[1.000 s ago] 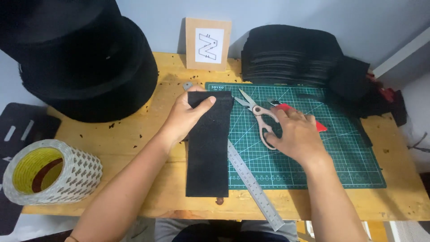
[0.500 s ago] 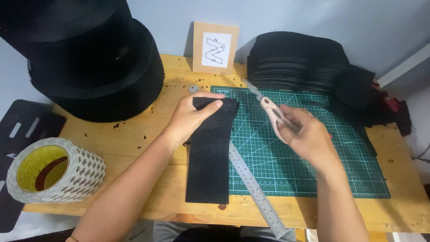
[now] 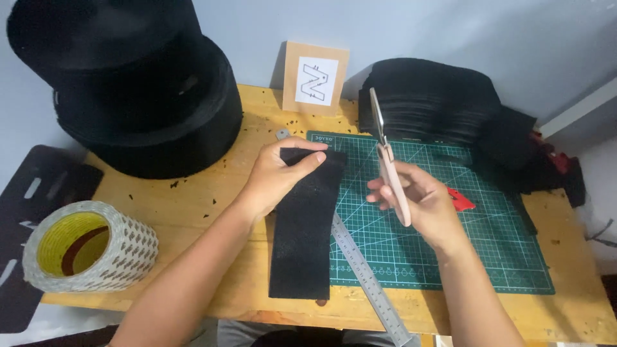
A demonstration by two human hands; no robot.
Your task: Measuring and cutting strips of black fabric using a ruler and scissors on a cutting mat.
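Observation:
A long black fabric strip [image 3: 302, 238] lies across the wooden table [image 3: 205, 199] and the left edge of a green cutting mat [image 3: 450, 238]. My left hand [image 3: 276, 177] grips the strip's far end, thumb on top. My right hand [image 3: 421, 202] holds pink-handled scissors [image 3: 387, 164] upright above the mat, blades pointing away from me and closed. A steel ruler [image 3: 363, 273] runs diagonally beside the strip, partly under it.
Big black material rolls [image 3: 141, 90] stand at the back left. A stack of cut black pieces [image 3: 443, 103] sits at the back right. A tape roll [image 3: 90, 247] rests at the front left, a card with a symbol [image 3: 316, 78] leans on the wall, and a red item [image 3: 461, 199] lies on the mat.
My right hand picked the scissors up off the mat and raised them upright. My left hand closed its hold on the strip's far end.

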